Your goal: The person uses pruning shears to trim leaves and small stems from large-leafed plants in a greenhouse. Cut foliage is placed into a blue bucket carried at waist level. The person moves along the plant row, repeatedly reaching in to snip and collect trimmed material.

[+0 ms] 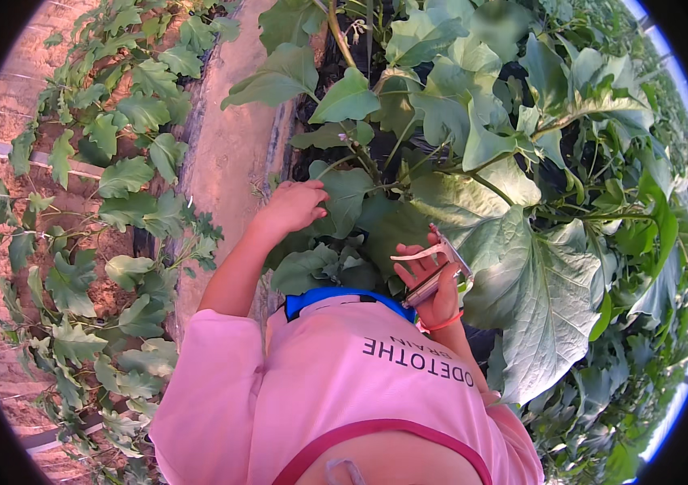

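Observation:
My left hand (295, 206) reaches over the soil path's edge, its bent fingertips at the rim of a broad eggplant leaf (344, 193). Whether it pinches the leaf cannot be made out. Close to my waist, my right hand (441, 294) is wrapped around a metal hand tool (425, 290), which looks like a plant-tying tapener, its two arms spread apart. A curved pale strip or lever (419, 254) runs across the fingers. Beyond both hands stands an eggplant plant (374, 167) with thick stems and a small purple flower (343, 137).
A large leaf (538, 297) hangs just right of the tool. Bare soil path (228, 115) runs along the left, with another row of lobed-leaf plants (132, 176) beyond it. Dense foliage (610, 388) fills the right. At my waist is a blue band (344, 294).

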The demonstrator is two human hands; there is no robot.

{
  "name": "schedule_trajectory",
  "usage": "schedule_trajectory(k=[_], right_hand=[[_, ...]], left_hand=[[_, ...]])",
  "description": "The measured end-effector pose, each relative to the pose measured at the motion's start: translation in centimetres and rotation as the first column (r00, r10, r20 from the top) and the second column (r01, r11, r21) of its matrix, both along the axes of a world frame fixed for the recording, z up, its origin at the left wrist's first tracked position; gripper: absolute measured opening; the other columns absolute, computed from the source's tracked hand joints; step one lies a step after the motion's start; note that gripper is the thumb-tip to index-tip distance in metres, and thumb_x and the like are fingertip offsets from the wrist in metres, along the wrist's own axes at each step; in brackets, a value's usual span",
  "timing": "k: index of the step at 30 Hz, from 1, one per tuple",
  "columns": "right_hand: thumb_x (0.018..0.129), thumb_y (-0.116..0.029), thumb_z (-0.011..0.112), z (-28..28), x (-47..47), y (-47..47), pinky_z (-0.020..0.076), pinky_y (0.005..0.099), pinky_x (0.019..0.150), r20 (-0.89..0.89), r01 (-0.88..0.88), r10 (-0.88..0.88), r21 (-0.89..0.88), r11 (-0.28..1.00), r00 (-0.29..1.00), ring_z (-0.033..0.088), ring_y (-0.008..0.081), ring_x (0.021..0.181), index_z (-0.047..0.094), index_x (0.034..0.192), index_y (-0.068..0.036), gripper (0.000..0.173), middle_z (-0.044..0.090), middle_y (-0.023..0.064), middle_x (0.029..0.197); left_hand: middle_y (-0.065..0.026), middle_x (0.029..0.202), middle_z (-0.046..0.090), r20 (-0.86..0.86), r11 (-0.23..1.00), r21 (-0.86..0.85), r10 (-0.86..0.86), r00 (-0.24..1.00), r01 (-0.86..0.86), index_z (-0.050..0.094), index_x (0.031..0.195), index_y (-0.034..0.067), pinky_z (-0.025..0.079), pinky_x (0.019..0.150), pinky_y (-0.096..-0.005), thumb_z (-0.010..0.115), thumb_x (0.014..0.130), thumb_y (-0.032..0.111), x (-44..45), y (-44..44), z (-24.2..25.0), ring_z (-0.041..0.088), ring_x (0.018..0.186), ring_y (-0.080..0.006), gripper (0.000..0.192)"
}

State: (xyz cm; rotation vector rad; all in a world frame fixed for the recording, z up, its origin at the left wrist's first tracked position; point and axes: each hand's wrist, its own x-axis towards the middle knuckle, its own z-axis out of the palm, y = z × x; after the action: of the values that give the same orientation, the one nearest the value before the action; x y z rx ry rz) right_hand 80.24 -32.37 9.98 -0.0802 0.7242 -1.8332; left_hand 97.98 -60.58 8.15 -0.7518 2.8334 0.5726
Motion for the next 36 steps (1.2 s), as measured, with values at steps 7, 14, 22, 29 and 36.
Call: schedule_trajectory(k=[7, 14, 22, 29, 36], right_hand=[[0.086, -0.021, 0.075, 2.9, -1.2, -4.3, 0.0458, 0.0513, 0.106, -0.454, -0.041, 0.085, 0.105, 0.994, 0.887, 0.056, 0.0282, 0.121, 0.048, 0.137, -0.004, 0.06, 0.057, 0.0088, 0.118], [0.09, -0.018, 0.069, 4.5, -0.3, -6.2, 0.0453, 0.0512, 0.107, -0.429, -0.019, 0.039, 0.052, 0.998, 0.903, 0.057, 0.0289, 0.122, 0.051, 0.131, -0.005, 0.047, 0.058, 0.0106, 0.117], [0.092, -0.018, 0.066, 3.2, -1.2, -4.8, 0.0457, 0.0495, 0.106, -0.444, 0.059, -0.046, 0.017, 0.998, 0.895, 0.057, 0.028, 0.121, 0.051, 0.13, -0.002, 0.044, 0.059, 0.0117, 0.116], [0.092, -0.017, 0.065, 3.1, -1.7, -4.2, 0.0447, 0.0511, 0.106, -0.442, 0.096, -0.076, 0.022, 0.995, 0.894, 0.057, 0.0294, 0.121, 0.05, 0.132, -0.001, 0.045, 0.059, 0.0125, 0.117], [0.091, -0.017, 0.066, 2.9, -2.0, -4.2, 0.0448, 0.0506, 0.106, -0.425, 0.068, -0.04, 0.051, 0.996, 0.904, 0.056, 0.0293, 0.122, 0.051, 0.132, -0.001, 0.046, 0.059, 0.0128, 0.117]], left_hand=[[-0.007, 0.089, 0.067, -0.912, 0.979, -0.199, -0.2, 0.359, 0.039, 0.064, 0.085, 0.008, 0.055, 0.076, -0.0362, 0.06, 0.077, 0.002, -8.9, -2.9, 10.1, 0.067, 0.081, -0.0259, 0.01], [-0.0001, 0.115, 0.064, 0.002, 0.08, -0.994, -0.694, 0.72, 0.079, 0.068, 0.104, 0.011, 0.021, 0.121, -0.0397, 0.059, 0.082, 0.02, -16.7, -9.7, 11.4, 0.049, 0.128, -0.0187, 0.025], [0.0021, 0.107, 0.058, 0.476, -0.248, -0.875, -0.601, 0.642, 0.415, 0.074, 0.084, 0.014, 0.019, 0.123, -0.0407, 0.062, 0.073, 0.022, -17.6, -11.6, 11.8, 0.048, 0.125, -0.0177, 0.018], [0.0092, 0.11, 0.056, -0.191, 0.356, -0.928, -0.705, 0.683, 0.108, 0.068, 0.07, 0.019, 0.025, 0.113, -0.0395, 0.064, 0.071, 0.023, -16.5, -11.6, 9.2, 0.047, 0.118, -0.0146, 0.005], [0.0049, 0.092, 0.052, -0.801, 0.695, -0.596, -0.479, 0.359, -0.402, 0.071, 0.071, 0.025, 0.037, 0.1, -0.0408, 0.077, 0.057, 0.018, -17.7, -9.0, 8.1, 0.049, 0.1, -0.0199, 0.017]])
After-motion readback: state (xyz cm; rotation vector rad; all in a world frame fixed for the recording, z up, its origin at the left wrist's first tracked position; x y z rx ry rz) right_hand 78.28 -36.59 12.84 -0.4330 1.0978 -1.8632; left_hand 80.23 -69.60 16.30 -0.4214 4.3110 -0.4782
